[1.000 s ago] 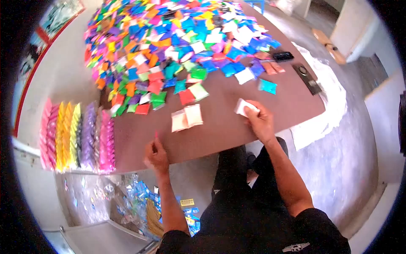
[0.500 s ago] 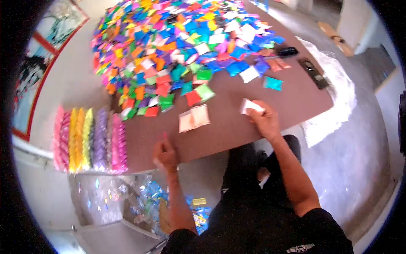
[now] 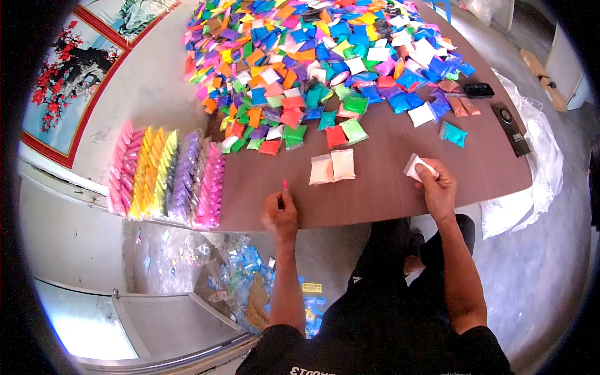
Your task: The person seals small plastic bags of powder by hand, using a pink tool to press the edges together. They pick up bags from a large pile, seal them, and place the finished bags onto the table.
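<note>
Pinching the white packet [image 3: 411,166] above the table [image 3: 369,200], our right hand [image 3: 441,190] holds what looks light, soft and slippery, best gripped by its flat edge; our left hand [image 3: 279,217] nips a small pink thing [image 3: 285,184] between finger and thumb.

Table [image 3: 387,197] smooth, brownish; packets [image 3: 353,130] glossy plastic; sheeting [image 3: 522,200] crinkled plastic.

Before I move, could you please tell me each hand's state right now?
Left hand: closed, pinching a small pink object.
Right hand: closed, holding a white packet.
</note>
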A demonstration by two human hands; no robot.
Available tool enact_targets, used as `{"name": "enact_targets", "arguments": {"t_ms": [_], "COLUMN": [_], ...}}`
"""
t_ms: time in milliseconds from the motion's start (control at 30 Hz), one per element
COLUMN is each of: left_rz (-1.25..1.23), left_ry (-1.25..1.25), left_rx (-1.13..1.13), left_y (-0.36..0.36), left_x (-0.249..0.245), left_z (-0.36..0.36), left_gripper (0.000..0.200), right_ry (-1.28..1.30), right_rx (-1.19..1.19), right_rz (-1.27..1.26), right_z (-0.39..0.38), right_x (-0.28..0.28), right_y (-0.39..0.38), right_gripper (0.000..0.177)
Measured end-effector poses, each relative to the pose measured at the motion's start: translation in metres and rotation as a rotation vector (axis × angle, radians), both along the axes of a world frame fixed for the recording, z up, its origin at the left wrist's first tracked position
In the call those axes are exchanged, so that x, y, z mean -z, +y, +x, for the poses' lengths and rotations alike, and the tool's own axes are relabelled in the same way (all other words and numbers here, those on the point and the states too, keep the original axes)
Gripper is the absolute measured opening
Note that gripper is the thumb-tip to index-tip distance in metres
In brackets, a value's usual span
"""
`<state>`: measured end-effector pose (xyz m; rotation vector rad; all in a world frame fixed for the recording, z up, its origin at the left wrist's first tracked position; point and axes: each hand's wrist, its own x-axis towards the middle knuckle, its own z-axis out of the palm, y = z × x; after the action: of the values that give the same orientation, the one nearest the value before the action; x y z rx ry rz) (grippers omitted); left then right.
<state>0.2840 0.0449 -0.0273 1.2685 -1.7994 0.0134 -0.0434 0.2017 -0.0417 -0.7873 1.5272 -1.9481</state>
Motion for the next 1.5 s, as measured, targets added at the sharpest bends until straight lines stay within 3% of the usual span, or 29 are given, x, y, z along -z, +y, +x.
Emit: {"name": "enact_targets", "arguments": {"t_ms": [200,467,733,833,967,1067,1200,1267,1333,1500], "left_rz": [-0.034,0.038,-0.067,0.07,-0.061,0.176,0.669,1.019,1.082,1.121], "left_ry": [-0.049,0.006,-0.196,-0.064,0.055,0.011,0.321,0.536,0.575,0.532], "left_rx": [0.031,-0.003,0.026,0.032,0.138,0.192,0.614,0.674,0.706,0.764], "left_y": [-0.001,0.002,0.003,0.004,0.007,0.059,0.144,0.174,0.188,0.194], "left_x": [-0.003,0.007,-0.002,0.003,0.005,-0.039,-0.049,-0.035,-0.016,0.002], "left_z": [0.0,-0.004,-0.004,0.001,0.004,-0.017,-0.079,-0.106,-0.116,-0.119], "left_gripper": [0.012,0.009,0.01,0.011,0.014,0.018,0.022,0.021,0.018,0.019], "right_ry": [0.127,0.095,0.05,0.056,-0.012,0.016,-0.036,-0.043,-0.182,-0.213], "right_rx": [0.135,0.015,-0.017,0.05,0.035,0.07,-0.014,-0.018,-0.036,-0.029], "right_rz": [-0.006,-0.003,0.093,-0.072,-0.122,-0.179,-0.061,-0.026,0.034,0.18], "right_z": [0.006,-0.001,0.0,0.003,0.001,0.02,0.071,0.093,0.105,0.096], "right_x": [-0.011,0.003,-0.008,-0.002,-0.001,-0.011,0.002,0.014,0.015,0.019], "right_y": [-0.006,0.0,0.003,0.001,0.009,0.031,0.077,0.097,0.114,0.14], "right_gripper": [0.02,0.016,0.015,0.017,0.018,0.018,0.016,0.015,0.017,0.021]}}
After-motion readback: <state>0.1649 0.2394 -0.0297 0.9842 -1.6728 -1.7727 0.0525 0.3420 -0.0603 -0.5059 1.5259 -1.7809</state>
